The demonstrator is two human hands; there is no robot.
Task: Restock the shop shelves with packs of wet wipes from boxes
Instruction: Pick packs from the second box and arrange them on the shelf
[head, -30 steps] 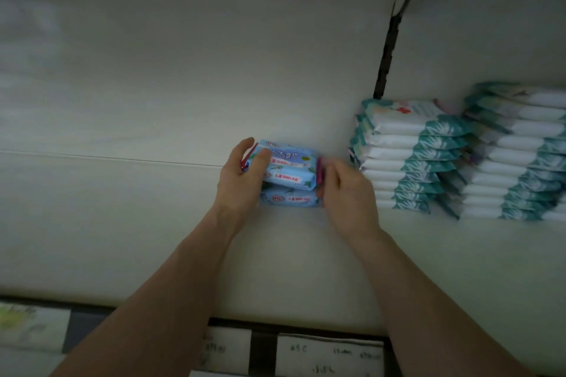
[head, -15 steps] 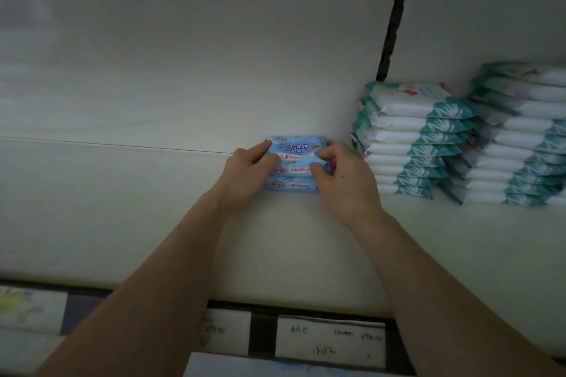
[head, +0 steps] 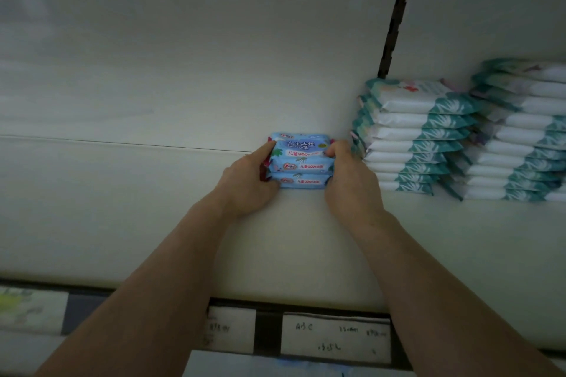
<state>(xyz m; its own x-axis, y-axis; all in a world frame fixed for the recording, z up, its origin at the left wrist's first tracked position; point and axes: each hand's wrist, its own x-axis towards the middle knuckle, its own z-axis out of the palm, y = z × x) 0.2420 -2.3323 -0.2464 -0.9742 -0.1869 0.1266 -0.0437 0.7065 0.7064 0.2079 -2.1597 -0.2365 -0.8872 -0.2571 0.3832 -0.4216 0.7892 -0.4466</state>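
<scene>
A small stack of three blue wet wipe packs [head: 301, 159] sits on the white shelf [head: 153, 208], against the back wall. My left hand [head: 248, 184] grips the stack's left end, thumb up along its side. My right hand [head: 349, 180] grips the right end, fingers curled over the top pack. The stack stands just left of a pile of white and teal wipe packs [head: 410, 135], with a narrow gap between them.
A second pile of white and teal packs [head: 517, 131] stands further right. A dark upright slotted rail [head: 392, 34] divides the back wall. Price labels [head: 335, 337] line the shelf's front edge. The shelf left of my hands is bare.
Both hands have pushed the blue stack back to the wall and a little right, nearer the teal pile. My right hand's fingers have come round onto the stack's top.
</scene>
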